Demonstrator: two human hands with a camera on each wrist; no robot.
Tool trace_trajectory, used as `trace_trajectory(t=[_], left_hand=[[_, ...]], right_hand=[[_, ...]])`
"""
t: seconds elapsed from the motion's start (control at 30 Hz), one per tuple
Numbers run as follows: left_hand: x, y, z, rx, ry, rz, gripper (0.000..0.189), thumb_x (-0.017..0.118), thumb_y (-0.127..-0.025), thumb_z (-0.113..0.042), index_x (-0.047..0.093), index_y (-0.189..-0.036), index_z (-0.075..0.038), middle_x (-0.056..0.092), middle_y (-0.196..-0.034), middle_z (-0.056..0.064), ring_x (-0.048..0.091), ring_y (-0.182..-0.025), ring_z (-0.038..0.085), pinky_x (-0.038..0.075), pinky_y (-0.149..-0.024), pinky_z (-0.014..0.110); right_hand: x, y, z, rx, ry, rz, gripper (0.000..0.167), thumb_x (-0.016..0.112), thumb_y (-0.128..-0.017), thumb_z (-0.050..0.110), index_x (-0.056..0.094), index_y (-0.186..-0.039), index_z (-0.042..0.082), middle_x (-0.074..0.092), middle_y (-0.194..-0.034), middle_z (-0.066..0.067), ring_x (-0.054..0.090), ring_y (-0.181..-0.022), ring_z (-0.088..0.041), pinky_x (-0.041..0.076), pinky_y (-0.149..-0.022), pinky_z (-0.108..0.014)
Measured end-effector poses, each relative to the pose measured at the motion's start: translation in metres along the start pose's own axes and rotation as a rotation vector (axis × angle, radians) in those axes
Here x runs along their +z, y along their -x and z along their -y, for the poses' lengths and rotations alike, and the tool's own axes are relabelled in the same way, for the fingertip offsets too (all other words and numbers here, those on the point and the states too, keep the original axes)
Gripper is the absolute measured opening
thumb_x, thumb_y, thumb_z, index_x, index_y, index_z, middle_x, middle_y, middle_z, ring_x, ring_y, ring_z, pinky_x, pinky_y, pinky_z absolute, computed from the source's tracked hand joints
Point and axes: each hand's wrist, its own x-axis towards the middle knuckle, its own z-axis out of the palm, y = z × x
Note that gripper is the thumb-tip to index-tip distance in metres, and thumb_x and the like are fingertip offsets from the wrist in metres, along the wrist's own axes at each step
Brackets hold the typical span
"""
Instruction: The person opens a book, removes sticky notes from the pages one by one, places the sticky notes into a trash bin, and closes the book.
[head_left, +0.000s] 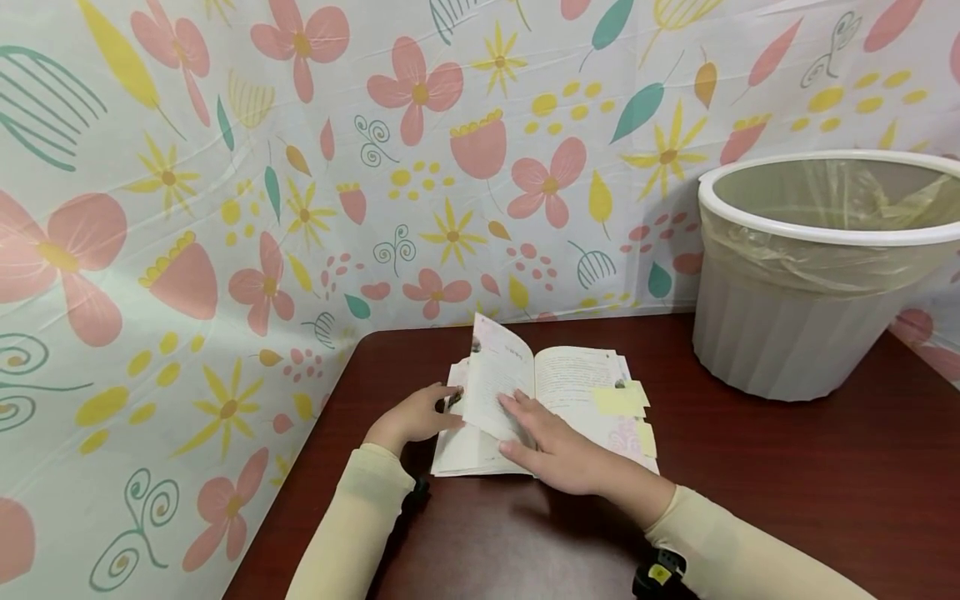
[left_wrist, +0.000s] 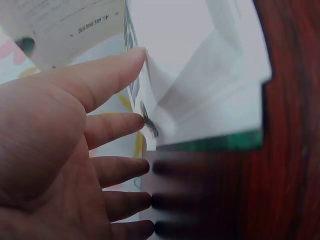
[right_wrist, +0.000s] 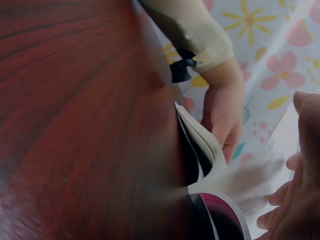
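Note:
An open book (head_left: 573, 367) lies on the table, one page (head_left: 498, 371) standing raised and curved near its spine. My right hand (head_left: 566, 450) has its fingers spread against this page. At the book's left edge is my left hand (head_left: 418, 417). In the left wrist view, the left hand's thumb and index fingertip touch the page edges (left_wrist: 200, 95) some way apart, the other fingers stretched out below. Partly curled fingers of the right hand (right_wrist: 302, 185) appear beside the pages in the right wrist view. Yellow sticky notes (head_left: 621, 400) are on the right-hand page.
A grey waste bin (head_left: 772, 333) with a white rim and a clear yellowish liner stands at the table's back right. The dark red wooden table (head_left: 787, 483) runs up to a flower-patterned cloth (head_left: 450, 192) behind and on the left.

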Motion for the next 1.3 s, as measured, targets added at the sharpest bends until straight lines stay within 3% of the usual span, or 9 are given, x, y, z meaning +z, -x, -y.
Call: trace_trajectory(t=[0.3,0.53,0.67,0.83,1.03,1.3], left_hand=[[-0.004,-0.006,0.014,-0.010,-0.006,-0.027,0.067,0.068,-0.098,-0.039,0.045,-0.157,-0.017,0.024,-0.170,0.018,0.023,-0.158,0.042,0.032,-0.122,0.061],[-0.004,-0.008,0.021,-0.026,-0.008,-0.032,0.062,0.066,-0.100,-0.035,0.046,-0.157,-0.020,0.025,-0.171,0.016,0.018,-0.159,0.043,0.027,-0.123,0.063],[-0.003,-0.008,0.021,-0.024,0.003,-0.027,0.058,0.058,-0.102,-0.025,0.044,-0.157,-0.019,0.025,-0.171,0.015,0.018,-0.159,0.043,0.026,-0.124,0.063],[-0.002,-0.008,0.019,-0.025,0.041,-0.063,0.056,0.052,-0.102,-0.020,0.044,-0.158,-0.020,0.037,-0.166,0.010,0.032,-0.155,0.036,0.034,-0.121,0.059],[-0.001,-0.007,0.013,-0.013,0.069,-0.108,0.057,0.058,-0.103,-0.032,0.044,-0.158,-0.024,0.042,-0.163,0.005,0.037,-0.153,0.032,0.037,-0.120,0.057],[0.002,-0.002,-0.009,0.093,0.129,-0.120,0.057,0.062,-0.102,-0.038,0.047,-0.156,-0.024,0.045,-0.162,0.006,0.038,-0.152,0.032,0.038,-0.119,0.058]], right_hand=[[0.009,0.003,-0.002,0.052,0.149,0.086,0.065,0.050,-0.102,0.061,0.053,-0.152,0.019,0.027,-0.169,-0.019,0.022,-0.157,-0.047,0.010,-0.118,-0.079],[0.010,0.004,-0.006,0.057,0.187,0.143,0.065,0.051,-0.099,0.066,0.060,-0.146,0.022,0.033,-0.168,-0.012,0.024,-0.157,-0.045,0.006,-0.119,-0.078],[0.008,0.005,-0.010,0.042,0.141,0.147,0.062,0.055,-0.099,0.063,0.063,-0.143,0.020,0.036,-0.167,-0.012,0.023,-0.156,-0.046,0.004,-0.117,-0.080],[-0.002,0.003,-0.014,0.031,0.010,0.150,0.055,0.061,-0.099,0.053,0.065,-0.138,0.015,0.042,-0.163,-0.014,0.028,-0.155,-0.045,0.006,-0.117,-0.080],[-0.021,-0.001,-0.017,0.049,-0.126,0.186,0.052,0.060,-0.102,0.047,0.063,-0.141,0.014,0.048,-0.159,-0.012,0.037,-0.152,-0.038,0.025,-0.123,-0.065],[-0.053,0.002,-0.031,0.065,-0.106,0.123,0.050,0.059,-0.103,0.045,0.061,-0.144,0.016,0.059,-0.150,-0.005,0.047,-0.146,-0.032,0.038,-0.118,-0.057]])
